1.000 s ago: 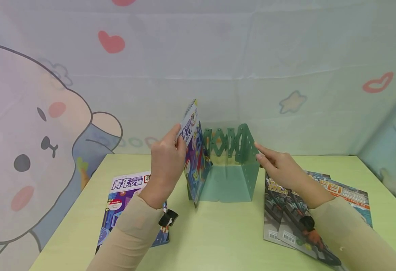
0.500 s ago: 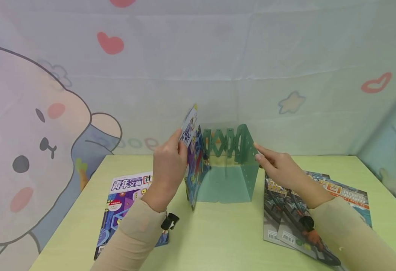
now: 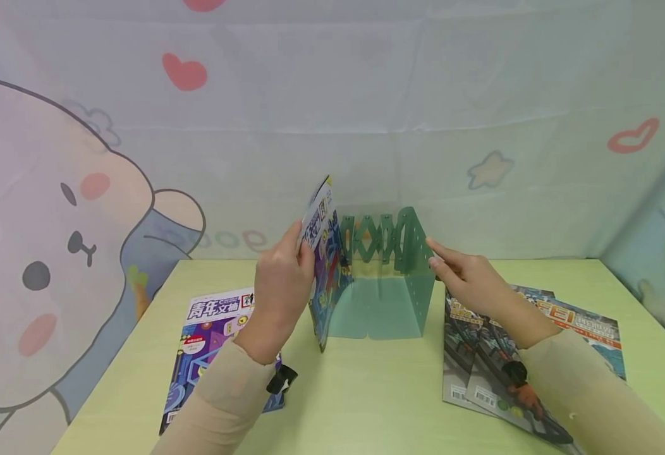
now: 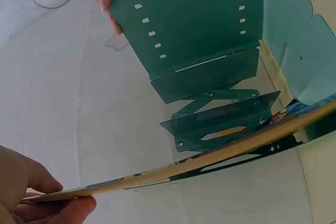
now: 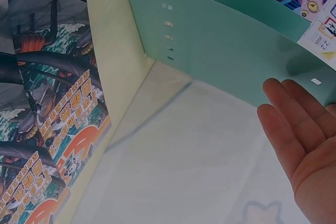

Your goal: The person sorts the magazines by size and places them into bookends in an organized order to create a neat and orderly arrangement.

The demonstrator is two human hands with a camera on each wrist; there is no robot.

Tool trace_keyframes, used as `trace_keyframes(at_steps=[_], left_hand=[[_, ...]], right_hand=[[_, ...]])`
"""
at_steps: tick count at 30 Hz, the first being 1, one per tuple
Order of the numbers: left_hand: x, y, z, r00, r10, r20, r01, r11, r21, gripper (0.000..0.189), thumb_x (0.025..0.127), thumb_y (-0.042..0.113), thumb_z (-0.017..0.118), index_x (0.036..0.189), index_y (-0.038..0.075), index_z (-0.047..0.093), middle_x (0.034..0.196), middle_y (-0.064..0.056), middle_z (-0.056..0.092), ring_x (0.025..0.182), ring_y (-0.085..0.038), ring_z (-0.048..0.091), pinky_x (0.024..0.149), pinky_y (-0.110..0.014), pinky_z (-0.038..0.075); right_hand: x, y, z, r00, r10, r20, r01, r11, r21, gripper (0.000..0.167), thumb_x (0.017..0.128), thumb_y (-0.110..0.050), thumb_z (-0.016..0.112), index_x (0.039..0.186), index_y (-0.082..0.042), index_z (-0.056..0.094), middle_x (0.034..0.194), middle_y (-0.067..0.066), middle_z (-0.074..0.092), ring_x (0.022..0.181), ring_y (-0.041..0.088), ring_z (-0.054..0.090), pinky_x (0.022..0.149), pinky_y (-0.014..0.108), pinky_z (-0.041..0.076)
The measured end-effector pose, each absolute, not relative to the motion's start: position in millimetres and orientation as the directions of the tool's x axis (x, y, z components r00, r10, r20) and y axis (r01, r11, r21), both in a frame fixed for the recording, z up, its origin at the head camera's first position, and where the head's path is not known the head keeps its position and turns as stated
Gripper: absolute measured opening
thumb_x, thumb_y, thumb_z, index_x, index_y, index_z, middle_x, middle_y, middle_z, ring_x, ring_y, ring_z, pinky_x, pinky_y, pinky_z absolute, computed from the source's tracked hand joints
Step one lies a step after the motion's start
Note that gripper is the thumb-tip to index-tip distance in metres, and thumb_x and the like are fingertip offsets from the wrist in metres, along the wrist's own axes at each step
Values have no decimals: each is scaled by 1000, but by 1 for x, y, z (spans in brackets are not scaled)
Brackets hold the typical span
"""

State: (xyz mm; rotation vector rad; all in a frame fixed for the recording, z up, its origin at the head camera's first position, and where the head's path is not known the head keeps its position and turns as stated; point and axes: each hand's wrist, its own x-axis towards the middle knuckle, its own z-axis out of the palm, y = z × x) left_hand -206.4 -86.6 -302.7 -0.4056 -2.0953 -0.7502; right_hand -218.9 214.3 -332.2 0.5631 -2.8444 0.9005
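Purple magazine roughly upright at left of green rack; your left hand pinches its edge. Your right hand, unclenched, fingers straight, touches the right panel.

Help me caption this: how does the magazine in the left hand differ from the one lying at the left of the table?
The held magazine stands nearly upright at the green book stand; the flat magazine lies title side up on the table. The left hand pinches the held magazine; no hand grips the flat magazine. Both have purple and blue covers with a pale title band.
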Motion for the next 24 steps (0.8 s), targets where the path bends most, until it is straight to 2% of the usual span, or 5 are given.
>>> trace_keyframes(at_steps=[2, 5, 7, 17, 24], left_hand=[[-205, -87, -302, -609, 17, 793, 512, 772, 377, 33, 91, 3, 54, 121, -8, 59, 98, -25, 70, 59, -28, 68, 44, -34, 50], [-202, -87, -301, -637, 11, 771, 487, 781, 391, 35, 91, 7, 54, 123, -6, 59, 98, -24, 70, 61, -29, 69, 43, -34, 49], [-200, -87, -300, -643, 12, 766, 478, 787, 389, 36, 91, 9, 54, 124, -5, 58, 98, -23, 70, 63, -29, 70, 43, -34, 50], [-198, -88, -299, -633, 22, 774, 474, 801, 365, 37, 91, 11, 56, 124, -6, 58, 92, -20, 72, 51, -21, 62, 38, -28, 39], [-196, -91, -299, -648, 14, 762, 465, 799, 381, 39, 91, 15, 56, 123, -7, 58, 93, -19, 72, 58, -24, 68, 43, -32, 47]], right_hand=[[-219, 214, -333, -926, -315, 207, -377, 755, -536, 57, 101, -44, 33, 152, -19, 22, 86, 11, 62, 49, 15, 35, 65, 35, 40], [-219, 214, -333, -927, -317, 202, -375, 754, -539, 58, 101, -44, 33, 152, -19, 22, 71, 8, 53, 47, 14, 32, 63, 34, 40], [-219, 214, -333, -927, -317, 201, -375, 754, -540, 58, 101, -44, 33, 152, -19, 22, 69, 6, 50, 46, 13, 30, 62, 34, 39], [-219, 214, -332, -929, -313, 198, -370, 754, -542, 57, 101, -44, 33, 152, -19, 21, 69, 5, 51, 45, 14, 31, 63, 34, 39], [-218, 214, -332, -931, -308, 195, -364, 753, -549, 57, 101, -43, 34, 152, -21, 21, 68, 6, 50, 44, 14, 30, 61, 33, 39]])
